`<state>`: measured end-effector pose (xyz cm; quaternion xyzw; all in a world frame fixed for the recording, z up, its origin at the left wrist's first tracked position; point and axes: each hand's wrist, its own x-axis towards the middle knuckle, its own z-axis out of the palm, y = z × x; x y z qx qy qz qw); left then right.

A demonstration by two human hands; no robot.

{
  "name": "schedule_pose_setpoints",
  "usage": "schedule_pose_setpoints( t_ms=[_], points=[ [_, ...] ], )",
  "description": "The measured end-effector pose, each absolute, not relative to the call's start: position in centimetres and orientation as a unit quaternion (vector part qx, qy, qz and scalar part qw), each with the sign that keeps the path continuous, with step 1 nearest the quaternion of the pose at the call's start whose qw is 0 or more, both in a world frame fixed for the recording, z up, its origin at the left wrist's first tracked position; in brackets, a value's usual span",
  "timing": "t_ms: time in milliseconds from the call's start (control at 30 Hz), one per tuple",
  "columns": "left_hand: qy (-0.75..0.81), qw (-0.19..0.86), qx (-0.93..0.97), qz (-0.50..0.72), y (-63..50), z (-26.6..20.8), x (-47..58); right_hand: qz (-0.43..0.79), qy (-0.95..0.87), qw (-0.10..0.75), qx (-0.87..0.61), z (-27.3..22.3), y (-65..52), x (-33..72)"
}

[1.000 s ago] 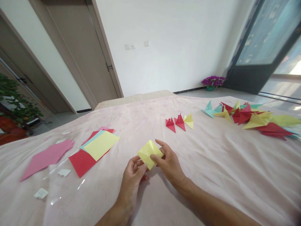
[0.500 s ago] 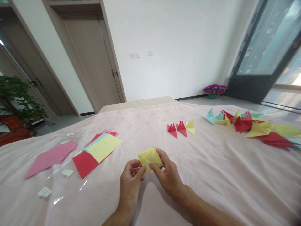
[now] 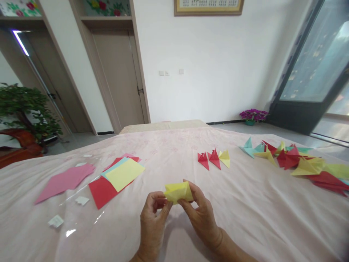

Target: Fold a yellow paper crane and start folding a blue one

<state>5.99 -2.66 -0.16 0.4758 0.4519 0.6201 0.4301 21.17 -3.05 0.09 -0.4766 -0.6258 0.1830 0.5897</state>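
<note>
A partly folded piece of yellow origami paper (image 3: 178,192) is held up just above the tablecloth, between my two hands. My left hand (image 3: 154,214) pinches its lower left corner with thumb and fingers. On the other side, my right hand (image 3: 200,209) grips it, thumb on the near face and fingers behind. Beyond the hands, two small red paper cranes (image 3: 214,158) and a yellow folded piece (image 3: 225,158) stand in a row. To the left lie loose sheets, with a yellow sheet (image 3: 125,174) on top of blue and red ones.
A heap of folded paper cranes (image 3: 291,160) in red, yellow and blue-green spreads over the right side. Pink paper (image 3: 64,181) lies far left, near a clear plastic wrapper (image 3: 79,218) and white scraps (image 3: 56,221). Pale pink cloth (image 3: 174,145) with wrinkles covers the table.
The yellow paper has changed from a kite-like outline to a lower, wider shape between my fingers. The camera view has tilted up, bringing a picture frame into sight.
</note>
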Motion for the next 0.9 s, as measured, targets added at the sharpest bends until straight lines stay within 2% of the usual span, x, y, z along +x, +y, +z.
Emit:
schedule_pose_setpoints(
  t_ms=[233,400,600,900],
  points=[
    [0.441,0.42,0.531,0.589,-2.9,0.4,6.1,0.19,-0.628,0.583,-0.479,0.0,-3.2,21.2],
    [0.41,0.55,0.464,0.56,-2.6,0.1,6.4,0.227,-0.628,0.577,-0.471,-0.4,-3.1,21.2],
    [0.325,0.734,0.317,0.506,-2.2,1.0,6.3,0.251,-0.673,0.577,-0.389,0.8,-3.7,22.0],
    [0.261,0.816,0.184,0.482,-1.8,1.6,5.8,0.255,-0.71,0.574,-0.318,1.6,-3.5,22.6]
  ],
)
